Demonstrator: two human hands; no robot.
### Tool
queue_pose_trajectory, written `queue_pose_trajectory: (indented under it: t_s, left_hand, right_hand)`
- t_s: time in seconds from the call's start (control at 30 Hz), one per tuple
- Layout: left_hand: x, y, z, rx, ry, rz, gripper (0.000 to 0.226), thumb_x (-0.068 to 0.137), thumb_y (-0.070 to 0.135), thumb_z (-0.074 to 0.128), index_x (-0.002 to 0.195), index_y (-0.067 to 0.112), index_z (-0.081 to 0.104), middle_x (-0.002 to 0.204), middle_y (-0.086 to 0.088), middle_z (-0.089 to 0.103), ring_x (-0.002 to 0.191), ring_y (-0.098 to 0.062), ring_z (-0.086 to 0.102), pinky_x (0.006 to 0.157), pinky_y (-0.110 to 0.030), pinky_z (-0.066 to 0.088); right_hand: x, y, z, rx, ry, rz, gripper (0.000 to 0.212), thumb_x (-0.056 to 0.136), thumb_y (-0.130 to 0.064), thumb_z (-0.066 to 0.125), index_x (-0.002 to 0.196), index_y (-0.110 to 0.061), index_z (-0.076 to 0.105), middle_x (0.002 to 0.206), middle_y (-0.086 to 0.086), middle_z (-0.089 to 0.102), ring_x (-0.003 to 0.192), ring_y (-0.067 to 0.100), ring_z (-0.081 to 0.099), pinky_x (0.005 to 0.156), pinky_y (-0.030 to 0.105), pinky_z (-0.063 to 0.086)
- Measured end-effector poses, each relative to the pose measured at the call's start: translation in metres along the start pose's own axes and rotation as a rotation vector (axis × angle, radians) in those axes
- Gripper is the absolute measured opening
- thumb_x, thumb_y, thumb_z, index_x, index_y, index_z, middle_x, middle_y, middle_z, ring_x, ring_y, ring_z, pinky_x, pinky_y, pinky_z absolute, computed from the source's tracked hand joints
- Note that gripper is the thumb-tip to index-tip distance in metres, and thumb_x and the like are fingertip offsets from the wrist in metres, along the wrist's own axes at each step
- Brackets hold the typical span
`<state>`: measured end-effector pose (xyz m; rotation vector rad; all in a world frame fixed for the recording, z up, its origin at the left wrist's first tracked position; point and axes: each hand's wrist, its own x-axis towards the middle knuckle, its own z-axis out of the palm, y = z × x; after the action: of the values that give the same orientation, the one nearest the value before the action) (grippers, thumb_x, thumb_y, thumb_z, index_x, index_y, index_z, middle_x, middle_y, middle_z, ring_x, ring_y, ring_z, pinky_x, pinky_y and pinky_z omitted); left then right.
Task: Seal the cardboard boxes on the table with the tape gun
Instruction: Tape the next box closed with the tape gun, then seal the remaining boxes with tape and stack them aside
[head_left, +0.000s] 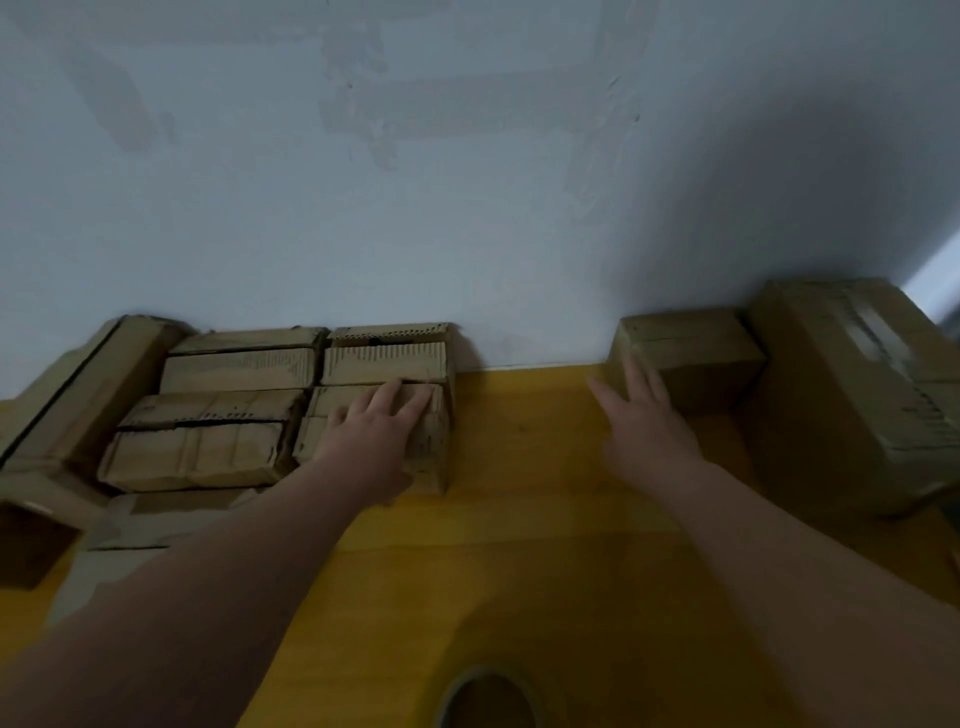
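From my remote view through the head camera, I look down on a yellow table (519, 467) pushed against a pale wall (467, 208). The picture is dim and slightly blurred.

At the near left edge sits a dark open box (31, 540). Behind it a long box (88, 395) lies at an angle, reaching back to the wall. Just right of that is a stack of cardboard boxes (234, 410), small and brown, packed tightly in rows from the wall toward me, with several top flaps gaping slightly.

The left hand (374, 431) rests on the near-right box (431, 452) of that stack. Its fingers lie straight and relaxed across the box top, pointing toward the wall, and grasp nothing.

Near the middle, at the bottom edge of the picture, a tape roll (488, 696) lies on the table, partly cut off. I cannot tell whether it sits in a tape gun.

Right of centre, the right hand (649, 431) is stretched out above the table, fingers spread, straight and released, holding nothing. Its fingertips overlap the near-left corner of a small box (696, 353) standing against the wall. I cannot tell whether they touch it.

Just beside that, at the far right, stands a large box (841, 395) with pale tape strips across its top.
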<state>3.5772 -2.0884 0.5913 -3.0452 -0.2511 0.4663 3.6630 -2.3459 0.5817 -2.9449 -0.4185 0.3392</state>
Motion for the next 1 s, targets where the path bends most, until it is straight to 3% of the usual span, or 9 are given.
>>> queue_pose_trajectory:
  t_s: [0.13, 0.23, 0.4, 0.6, 0.73, 0.83, 0.9, 1.0]
  left_hand:
    - [-0.017, -0.004, 0.006, 0.076, 0.069, 0.027, 0.099, 0.084, 0.027, 0.069, 0.151, 0.035, -0.003, 0.153, -0.007, 0.01, 0.14, -0.029, 0.019, 0.109, -0.043, 0.036]
    - [-0.027, -0.002, 0.007, 0.059, 0.127, 0.053, 0.089, 0.083, 0.023, 0.071, 0.15, 0.032, 0.012, 0.146, -0.004, 0.028, 0.133, -0.026, 0.033, 0.1, -0.04, 0.047]
    - [-0.053, 0.005, 0.006, 0.039, 0.111, 0.155, 0.061, 0.088, 0.024, 0.064, 0.141, 0.023, 0.033, 0.146, -0.003, 0.035, 0.135, -0.024, 0.035, 0.111, -0.041, 0.03]
    - [-0.114, 0.013, -0.002, -0.119, 0.166, 0.289, 0.061, 0.092, 0.028, 0.057, 0.146, 0.023, 0.027, 0.151, -0.002, 0.027, 0.14, -0.023, 0.025, 0.115, -0.042, 0.024]
    - [-0.169, -0.004, -0.017, -0.219, 0.264, 0.351, 0.058, 0.09, 0.031, 0.058, 0.141, 0.026, 0.031, 0.143, 0.0, 0.032, 0.133, -0.021, 0.032, 0.11, -0.04, 0.027]
    - [-0.213, -0.029, -0.023, -0.221, 0.286, 0.394, 0.058, 0.087, 0.035, 0.062, 0.137, 0.028, 0.034, 0.138, 0.003, 0.034, 0.13, -0.02, 0.033, 0.107, -0.038, 0.027]
    - [-0.238, -0.046, -0.018, -0.201, 0.248, 0.391, 0.057, 0.086, 0.038, 0.063, 0.135, 0.03, 0.036, 0.138, 0.004, 0.035, 0.13, -0.019, 0.033, 0.109, -0.038, 0.027]
    - [-0.274, -0.076, 0.003, -0.155, 0.141, 0.35, 0.054, 0.085, 0.039, 0.064, 0.132, 0.032, 0.038, 0.136, 0.006, 0.039, 0.127, -0.017, 0.037, 0.106, -0.037, 0.032]
  right_hand:
    - [-0.029, -0.026, 0.008, 0.132, -0.066, -0.035, 0.082, 0.092, -0.008, 0.057, 0.152, -0.037, 0.009, 0.159, -0.004, -0.022, 0.147, 0.021, -0.014, 0.113, 0.043, 0.026]
    - [-0.053, -0.044, 0.017, 0.195, -0.078, -0.075, 0.081, 0.093, -0.009, 0.057, 0.153, -0.036, 0.01, 0.16, -0.004, -0.015, 0.148, 0.023, -0.009, 0.116, 0.043, 0.022]
    - [-0.107, -0.069, 0.028, 0.271, -0.135, -0.066, 0.078, 0.094, -0.019, 0.057, 0.152, -0.039, 0.009, 0.161, -0.007, -0.006, 0.148, 0.024, -0.003, 0.113, 0.041, 0.027]
    - [-0.168, -0.098, 0.031, 0.401, -0.09, -0.003, 0.075, 0.095, -0.025, 0.056, 0.153, -0.035, 0.01, 0.16, -0.004, 0.003, 0.147, 0.023, 0.006, 0.117, 0.039, 0.021]
    - [-0.208, -0.122, 0.035, 0.576, 0.026, -0.038, 0.075, 0.092, -0.03, 0.061, 0.152, -0.035, 0.016, 0.155, -0.009, 0.02, 0.14, 0.016, 0.025, 0.111, 0.037, 0.034]
    - [-0.238, -0.143, 0.038, 0.647, 0.034, -0.07, 0.073, 0.091, -0.023, 0.061, 0.151, -0.034, 0.019, 0.145, -0.007, 0.036, 0.121, 0.016, 0.047, 0.091, 0.031, 0.048]
    - [-0.256, -0.154, 0.044, 0.629, -0.006, -0.054, 0.071, 0.092, -0.025, 0.06, 0.15, -0.035, 0.021, 0.135, -0.006, 0.046, 0.108, 0.017, 0.056, 0.079, 0.03, 0.05]
    - [-0.282, -0.172, 0.059, 0.505, -0.068, -0.006, 0.052, 0.094, -0.027, 0.059, 0.143, -0.023, 0.042, 0.128, -0.003, 0.056, 0.114, 0.015, 0.055, 0.091, 0.028, 0.049]
